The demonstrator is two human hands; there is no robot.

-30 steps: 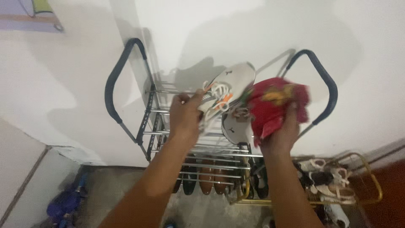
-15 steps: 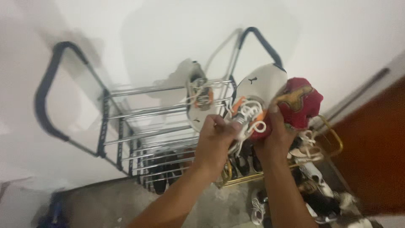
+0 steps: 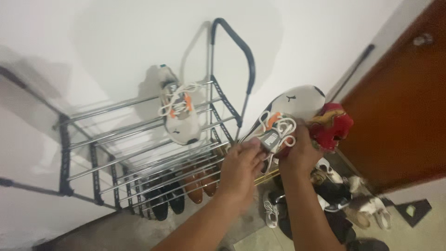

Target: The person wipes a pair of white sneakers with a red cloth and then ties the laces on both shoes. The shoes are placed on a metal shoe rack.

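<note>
1. Two white sneakers total: one sneaker (image 3: 278,123) is in my hands, its twin (image 3: 179,114) sits on the rack's top shelf (image 3: 116,125).
2. Left grip (image 3: 241,167) pinches the tongue; right grip (image 3: 299,153) is clamped on the sneaker plus one red cloth (image 3: 332,125).

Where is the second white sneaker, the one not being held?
In the head view, the white sneaker lies on the metal shoe rack's top rails, left of both hands.

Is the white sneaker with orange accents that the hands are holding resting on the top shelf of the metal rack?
No, the held sneaker is in both hands beside the shoe rack; only its mate lies on the top bars.
</note>
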